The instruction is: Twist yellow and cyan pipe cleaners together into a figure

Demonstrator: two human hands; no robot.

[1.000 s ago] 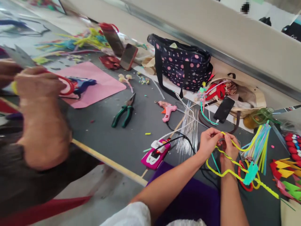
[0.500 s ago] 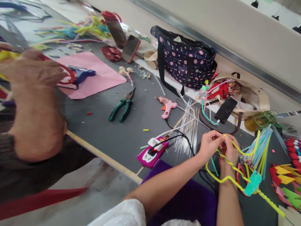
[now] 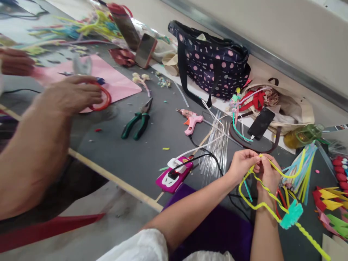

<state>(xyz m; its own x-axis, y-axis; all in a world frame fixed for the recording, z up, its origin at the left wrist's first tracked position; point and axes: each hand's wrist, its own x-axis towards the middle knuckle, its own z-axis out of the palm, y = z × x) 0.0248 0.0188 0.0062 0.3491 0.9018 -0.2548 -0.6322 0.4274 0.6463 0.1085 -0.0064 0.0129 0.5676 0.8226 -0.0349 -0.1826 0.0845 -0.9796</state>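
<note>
At nine o'clock a co-worker's hand [image 3: 69, 96] rests on a red ring [image 3: 102, 103]; green pliers [image 3: 136, 121] and a pink glue gun [image 3: 191, 122] lie toward the centre. At four o'clock the left hand [image 3: 241, 165] and right hand [image 3: 268, 174] both pinch the yellow pipe cleaner [image 3: 258, 206], fingertips together. Twisting goes best with short, tight turns. The surface [image 3: 136, 159] edge is near; open room lies at seven o'clock.

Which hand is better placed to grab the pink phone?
Left, probably. The left hand pinches the yellow pipe cleaner nearer the pink phone; the right hand sits farther off.
</note>
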